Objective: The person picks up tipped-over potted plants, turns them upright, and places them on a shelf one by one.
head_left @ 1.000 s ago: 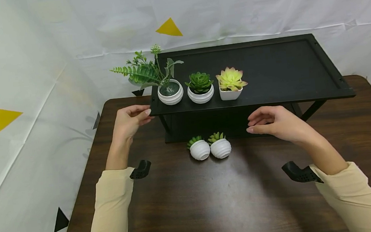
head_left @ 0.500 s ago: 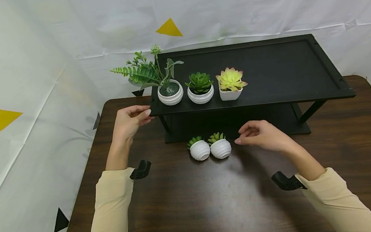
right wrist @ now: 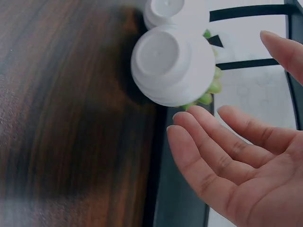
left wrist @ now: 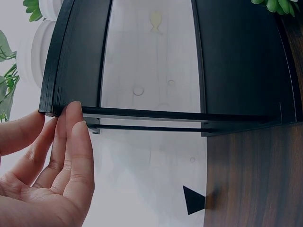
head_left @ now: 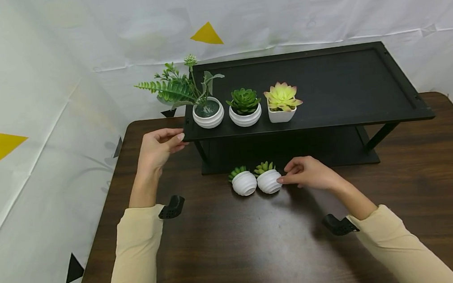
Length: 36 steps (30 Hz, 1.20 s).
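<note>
My left hand (head_left: 158, 148) pinches the front left corner of a black two-tier shelf (head_left: 339, 86), thumb and fingers on its top board. My right hand (head_left: 310, 173) is beside the right one of two tipped-over succulents in white ribbed pots. Its fingers are spread and relaxed, with the fingertips (right wrist: 182, 118) right by that potted succulent (right wrist: 156, 56). The other tipped potted succulent (head_left: 244, 183) lies against its left side. Both lie on the table in front of the shelf's lower board, leaves toward the shelf and pot bottoms toward me.
On the top board stand a leafy fern-like plant (head_left: 208, 114) in a white pot, a dark green succulent (head_left: 244, 106) and a yellow-green succulent (head_left: 281, 100) in a square pot. White sheeting (head_left: 304, 13) hangs behind the brown wooden table (head_left: 236, 253).
My right hand has moved left and toward me, from in front of the shelf to the right tipped pot. My left hand stays at the shelf corner.
</note>
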### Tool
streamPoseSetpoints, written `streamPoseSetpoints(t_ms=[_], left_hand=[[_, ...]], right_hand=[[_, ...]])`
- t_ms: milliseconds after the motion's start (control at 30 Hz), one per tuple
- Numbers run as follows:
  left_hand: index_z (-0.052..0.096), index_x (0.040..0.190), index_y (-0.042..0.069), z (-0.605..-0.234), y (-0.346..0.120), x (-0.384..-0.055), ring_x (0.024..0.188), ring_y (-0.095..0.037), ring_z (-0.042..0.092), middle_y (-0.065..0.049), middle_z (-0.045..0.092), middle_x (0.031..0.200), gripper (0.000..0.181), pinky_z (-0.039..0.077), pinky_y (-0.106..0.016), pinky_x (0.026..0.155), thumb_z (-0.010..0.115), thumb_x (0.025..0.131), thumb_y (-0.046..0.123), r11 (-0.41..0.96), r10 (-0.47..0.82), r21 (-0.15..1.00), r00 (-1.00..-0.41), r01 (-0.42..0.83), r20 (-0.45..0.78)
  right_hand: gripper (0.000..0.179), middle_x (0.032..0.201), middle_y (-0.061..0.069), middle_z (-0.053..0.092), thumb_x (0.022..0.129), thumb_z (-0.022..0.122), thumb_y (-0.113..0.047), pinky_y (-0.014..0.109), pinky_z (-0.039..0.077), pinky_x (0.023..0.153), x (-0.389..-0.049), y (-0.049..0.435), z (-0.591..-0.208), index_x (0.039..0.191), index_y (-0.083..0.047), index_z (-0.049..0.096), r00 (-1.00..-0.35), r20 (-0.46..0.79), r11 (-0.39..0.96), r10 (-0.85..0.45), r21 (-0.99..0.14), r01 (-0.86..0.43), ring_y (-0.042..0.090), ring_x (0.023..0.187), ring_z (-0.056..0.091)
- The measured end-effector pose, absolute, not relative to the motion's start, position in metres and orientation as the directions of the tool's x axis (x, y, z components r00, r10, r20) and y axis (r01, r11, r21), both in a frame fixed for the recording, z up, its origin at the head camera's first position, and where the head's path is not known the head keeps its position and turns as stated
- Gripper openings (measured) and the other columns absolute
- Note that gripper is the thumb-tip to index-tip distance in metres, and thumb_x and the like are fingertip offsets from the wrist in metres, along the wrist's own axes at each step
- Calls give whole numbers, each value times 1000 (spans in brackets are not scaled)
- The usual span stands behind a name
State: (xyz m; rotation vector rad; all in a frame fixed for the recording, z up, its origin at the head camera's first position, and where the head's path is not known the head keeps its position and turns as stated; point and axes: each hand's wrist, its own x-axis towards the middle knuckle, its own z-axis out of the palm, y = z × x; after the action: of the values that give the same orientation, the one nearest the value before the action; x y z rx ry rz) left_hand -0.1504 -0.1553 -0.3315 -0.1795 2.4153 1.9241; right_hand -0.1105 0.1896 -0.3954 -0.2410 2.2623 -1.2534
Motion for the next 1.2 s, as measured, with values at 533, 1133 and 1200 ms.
streamPoseSetpoints(t_ms=[533, 1133, 1200], left_hand=[[60, 112, -9, -332, -155, -151, 84, -23, 65, -14, 59, 102, 27, 54, -28, 77, 60, 88, 4, 209, -54, 970, -992, -121, -112], [61, 111, -9, -332, -155, -151, 75, -14, 65, -13, 59, 99, 26, 54, -26, 74, 60, 88, 4, 224, -59, 967, -992, -119, -109], [61, 111, -9, -332, -155, -151, 74, -13, 65, -13, 59, 99, 26, 54, -26, 74, 60, 88, 4, 223, -57, 968, -993, -117, -106]], right_hand=[[54, 89, 12, 58, 80, 71, -35, 36, 55, 68, -118, 177, -417, 107, 9, 53, -836, -455, 594, -308, -778, 205, 28, 79, 60], [59, 89, 14, 55, 79, 70, -41, 35, 55, 65, -127, 165, -423, 107, 7, 53, -822, -506, 623, -261, -739, 257, 24, 75, 58], [61, 91, 15, 55, 79, 70, -41, 35, 55, 65, -127, 164, -423, 109, 8, 52, -821, -511, 624, -257, -736, 263, 25, 76, 59]])
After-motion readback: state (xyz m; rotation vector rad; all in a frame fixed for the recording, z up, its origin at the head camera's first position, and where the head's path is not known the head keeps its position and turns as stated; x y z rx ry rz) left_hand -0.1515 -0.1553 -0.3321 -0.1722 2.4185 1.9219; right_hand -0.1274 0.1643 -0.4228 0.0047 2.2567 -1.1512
